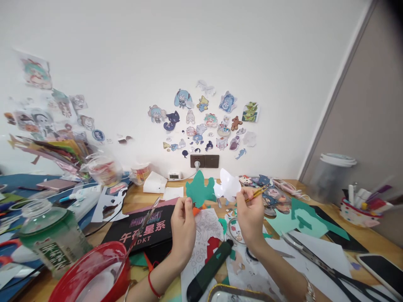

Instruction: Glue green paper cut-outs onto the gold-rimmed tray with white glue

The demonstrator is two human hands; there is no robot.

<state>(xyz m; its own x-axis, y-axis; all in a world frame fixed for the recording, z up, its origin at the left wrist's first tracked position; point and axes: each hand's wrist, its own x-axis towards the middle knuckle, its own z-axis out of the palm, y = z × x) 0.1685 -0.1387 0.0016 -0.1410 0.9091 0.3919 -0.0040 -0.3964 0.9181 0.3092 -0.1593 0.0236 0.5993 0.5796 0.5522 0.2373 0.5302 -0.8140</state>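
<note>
My left hand [184, 228] pinches a green paper cutout [200, 188] by its lower edge, held up above the desk. My right hand [252, 216] pinches a white paper cutout [229, 186] at its right side. The two cutouts are side by side, their near edges meeting or slightly overlapping; I cannot tell which. Golden tweezers [260, 192] also rest in my right hand, pointing away to the right. Below the hands lie a printed sheet [206, 235] with line drawings, red and green paper scraps, and a dark green cylindrical tool [209, 270].
A red bowl [94, 268] with a brush-like stick stands front left, beside a green-capped jar [52, 235]. Large scissors [324, 262] lie on white paper at right, near a phone [382, 272]. A black box [141, 226] lies left of centre. Paper figures cover the wall.
</note>
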